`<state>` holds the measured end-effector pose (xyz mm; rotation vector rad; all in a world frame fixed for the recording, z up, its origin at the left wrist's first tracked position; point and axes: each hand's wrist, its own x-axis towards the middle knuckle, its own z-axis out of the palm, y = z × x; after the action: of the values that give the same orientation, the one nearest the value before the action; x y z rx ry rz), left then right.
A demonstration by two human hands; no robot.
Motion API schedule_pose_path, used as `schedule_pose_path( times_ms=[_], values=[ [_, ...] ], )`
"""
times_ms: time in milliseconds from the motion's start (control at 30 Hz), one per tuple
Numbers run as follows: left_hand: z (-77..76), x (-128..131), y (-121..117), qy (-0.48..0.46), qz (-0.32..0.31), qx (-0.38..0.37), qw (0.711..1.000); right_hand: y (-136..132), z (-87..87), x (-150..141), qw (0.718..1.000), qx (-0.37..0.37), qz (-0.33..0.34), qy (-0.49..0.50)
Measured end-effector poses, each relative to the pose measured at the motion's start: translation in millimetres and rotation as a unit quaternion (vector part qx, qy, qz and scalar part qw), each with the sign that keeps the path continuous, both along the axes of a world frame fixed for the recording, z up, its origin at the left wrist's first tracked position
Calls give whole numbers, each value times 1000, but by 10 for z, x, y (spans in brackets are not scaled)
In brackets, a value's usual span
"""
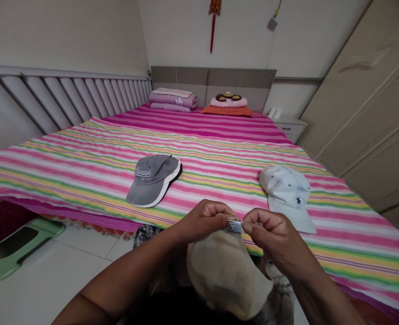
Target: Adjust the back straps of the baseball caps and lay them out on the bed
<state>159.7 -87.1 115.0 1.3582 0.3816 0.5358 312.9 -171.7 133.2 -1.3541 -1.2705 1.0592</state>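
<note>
A beige cap (pixel 224 271) hangs over my lap, its back strap with a silver metal buckle (pixel 234 226) turned up toward me. My left hand (pixel 208 221) is closed on the strap at the buckle's left side. At the buckle's right edge, my right hand (pixel 270 230) pinches with thumb and forefinger; the strap end there is mostly hidden by the fingers. Farther off on the bed, a grey cap (pixel 152 174) with raised lettering lies to the left, nested with a white and dark brim under it. A pale blue-white cap (pixel 287 192) with a small dark emblem lies to the right.
A striped sheet (pixel 111 153) covers the bed. Folded purple bedding (pixel 174 99) and an orange-and-pink pile (pixel 228 106) lie by the headboard (pixel 192 79). A green stool (pixel 23 246) stands on the floor at left. A white rail (pixel 84 97) runs along the left side; a wardrobe (pixel 364 99) is at right.
</note>
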Motion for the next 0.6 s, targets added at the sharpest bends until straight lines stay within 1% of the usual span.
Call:
schedule_pose_path(
  times_ms=[167,267,367,467,533,600],
  values=[
    [-15,23,-27,-43,41,-16,998,5,-98,-20,998,7,-32,51],
    [-34,3,-17,-54,21,-31,998,6,-140,-32,995,2,-36,88],
    [-61,-22,-9,-61,3,7,998,4,-174,-76,990,-5,-55,129],
    [-82,-26,-22,-32,33,47,998,6,-195,-141,977,-26,-69,201],
    [-98,-18,-33,-28,47,56,997,11,-199,-171,966,-51,-56,248],
    [-119,-5,-39,-38,51,58,996,13,-197,-179,961,-71,-36,265]
  ],
)
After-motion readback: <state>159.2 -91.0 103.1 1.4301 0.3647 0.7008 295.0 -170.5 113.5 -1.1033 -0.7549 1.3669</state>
